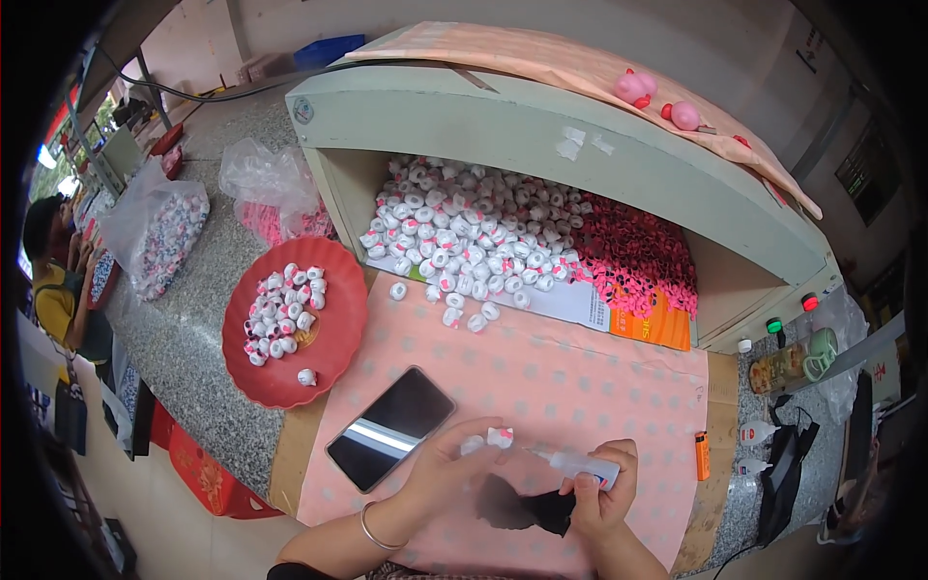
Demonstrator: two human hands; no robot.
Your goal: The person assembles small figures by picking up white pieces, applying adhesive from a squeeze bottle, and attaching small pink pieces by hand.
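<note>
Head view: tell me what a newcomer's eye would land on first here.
First comes the heap of small white-and-pink pieces spilling out of the open pale green cabinet, with a mass of dark red and pink bits to its right. Next, the red plate on the left holds more white pieces. Nearest the camera, the left hand pinches one small piece while the right hand aims a small squeeze bottle at it.

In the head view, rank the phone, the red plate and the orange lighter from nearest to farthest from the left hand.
1. Phone: just up-left of the left hand, on the pink cloth.
2. Orange lighter: to the right, past the right hand.
3. Red plate: farther up-left, on the stone counter.
</note>
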